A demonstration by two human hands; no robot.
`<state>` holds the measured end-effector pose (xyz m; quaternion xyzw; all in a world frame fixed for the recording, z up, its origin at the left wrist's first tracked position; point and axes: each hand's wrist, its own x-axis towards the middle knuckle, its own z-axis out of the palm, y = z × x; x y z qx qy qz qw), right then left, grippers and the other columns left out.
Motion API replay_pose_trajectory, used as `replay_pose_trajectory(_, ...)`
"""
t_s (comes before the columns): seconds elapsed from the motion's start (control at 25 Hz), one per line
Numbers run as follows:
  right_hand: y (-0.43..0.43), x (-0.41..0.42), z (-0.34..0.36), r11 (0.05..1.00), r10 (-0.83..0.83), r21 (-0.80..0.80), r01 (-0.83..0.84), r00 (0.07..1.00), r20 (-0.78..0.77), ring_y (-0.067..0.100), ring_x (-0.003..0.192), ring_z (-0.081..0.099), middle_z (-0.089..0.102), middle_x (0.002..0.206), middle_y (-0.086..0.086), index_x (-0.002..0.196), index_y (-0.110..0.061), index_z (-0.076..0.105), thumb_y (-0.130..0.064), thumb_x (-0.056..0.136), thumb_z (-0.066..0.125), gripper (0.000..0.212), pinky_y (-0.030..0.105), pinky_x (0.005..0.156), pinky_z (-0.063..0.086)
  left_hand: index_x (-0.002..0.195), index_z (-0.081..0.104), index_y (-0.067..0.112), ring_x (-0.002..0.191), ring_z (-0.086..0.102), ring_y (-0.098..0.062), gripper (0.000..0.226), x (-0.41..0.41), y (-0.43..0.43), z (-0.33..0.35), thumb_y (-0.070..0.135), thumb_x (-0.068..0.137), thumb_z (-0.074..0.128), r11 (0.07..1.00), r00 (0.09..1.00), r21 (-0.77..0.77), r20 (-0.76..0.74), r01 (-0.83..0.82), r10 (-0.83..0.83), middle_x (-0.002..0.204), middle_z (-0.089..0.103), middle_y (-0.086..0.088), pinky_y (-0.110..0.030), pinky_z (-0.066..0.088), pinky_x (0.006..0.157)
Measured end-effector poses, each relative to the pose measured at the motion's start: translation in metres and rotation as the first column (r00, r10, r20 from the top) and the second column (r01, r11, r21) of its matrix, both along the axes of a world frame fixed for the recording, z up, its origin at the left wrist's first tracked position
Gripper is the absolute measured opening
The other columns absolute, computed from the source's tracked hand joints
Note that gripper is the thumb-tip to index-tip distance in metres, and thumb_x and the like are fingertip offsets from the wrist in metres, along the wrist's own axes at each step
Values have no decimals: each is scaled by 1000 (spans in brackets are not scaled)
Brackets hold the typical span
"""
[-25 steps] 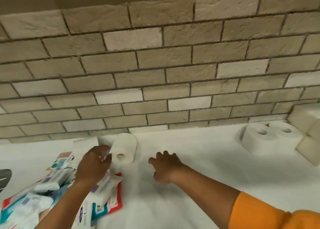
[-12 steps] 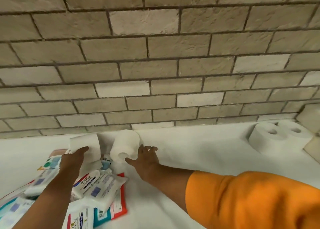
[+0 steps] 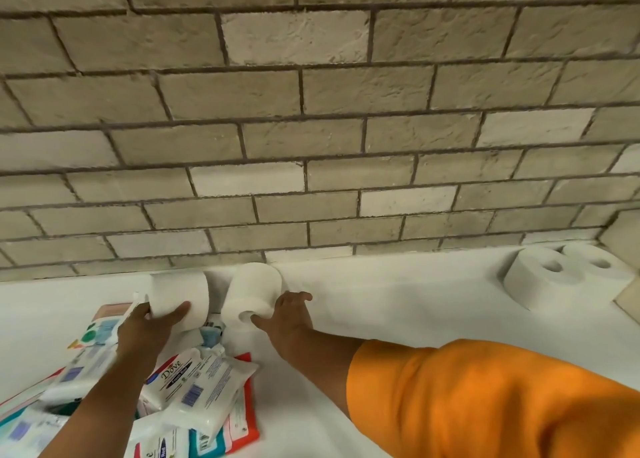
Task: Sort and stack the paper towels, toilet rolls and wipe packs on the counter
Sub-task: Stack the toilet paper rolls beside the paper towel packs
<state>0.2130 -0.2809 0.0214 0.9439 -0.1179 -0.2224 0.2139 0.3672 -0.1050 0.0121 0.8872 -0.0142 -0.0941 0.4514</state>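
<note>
White table (image 3: 398,319) | left grip (image 3: 145,326) clamps left roll (image 3: 180,295) | right grip (image 3: 287,319) clamps right roll (image 3: 252,291) | risk: loose hold, roll drops onto wipe packs (image 3: 194,388)

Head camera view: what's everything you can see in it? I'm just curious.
Left roll: one, white, lying on its side by the wall.
Right roll: one, white, lying beside it.
Upright toilet rolls: two, white, side by side, far right.
Wipe packs: several, white, teal and red, heaped lower left.
Counter: one, white, below the wall.
Brick wall: one, beige, behind the counter.
Orange sleeve: one, on the right arm.
Left hand: grips the left roll.
Right hand: holds the right roll, thumb at its core.
</note>
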Motion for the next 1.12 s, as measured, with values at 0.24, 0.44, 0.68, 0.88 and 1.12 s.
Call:
replay_pose_trajectory(0.24, -7, 1, 0, 998, 0, 55, -3, 998, 61, 45, 130, 48, 44, 144, 27, 157, -34, 17, -33, 89, 73, 88, 62, 104, 41, 123, 61, 8, 105, 59, -41, 64, -20, -7, 20, 48, 78, 82, 997, 989, -49, 136, 64, -57, 119, 66, -20, -53, 49, 92)
replay_pose_trajectory(0.44, -16, -11, -5, 971, -74, 240, 16, 969, 237, 39, 119, 51, 50, 127, 18, 146, -44, 33, -23, 83, 73, 77, 62, 105, 34, 118, 64, 19, 109, 57, -39, 59, -31, -10, 28, 51, 73, 83, 981, 971, -146, 223, 124, -90, 118, 66, -16, -55, 50, 92)
replay_pose_trajectory(0.68, -36, -35, 10, 965, -74, 262, -29, 924, 374, 32, 106, 54, 53, 120, 12, 139, -38, 47, -31, 75, 77, 71, 51, 95, 36, 121, 64, 16, 104, 62, -31, 48, -55, -18, 51, 30, 79, 84, 935, 962, -288, 232, 208, -143, 115, 67, -10, -46, 50, 92)
replay_pose_trajectory(0.88, -57, -80, 28, 939, -158, 339, 51, 942, 296, 31, 112, 54, 51, 127, 8, 140, -37, 44, -42, 75, 75, 72, 54, 102, 29, 116, 64, 21, 96, 64, -24, 35, -86, -25, 70, 22, 84, 80, 864, 955, -420, 216, 279, -203, 105, 69, -5, -38, 46, 89)
replay_pose_trajectory(1.12, -75, -154, 54, 762, -403, 587, 272, 909, 103, 19, 97, 52, 46, 89, -15, 133, -48, 47, -50, 76, 75, 64, 39, 88, 33, 110, 64, 22, 92, 64, -8, 28, -135, -35, 82, 17, 86, 76, 788, 929, -493, 182, 370, -322, 100, 69, 10, -26, 47, 72)
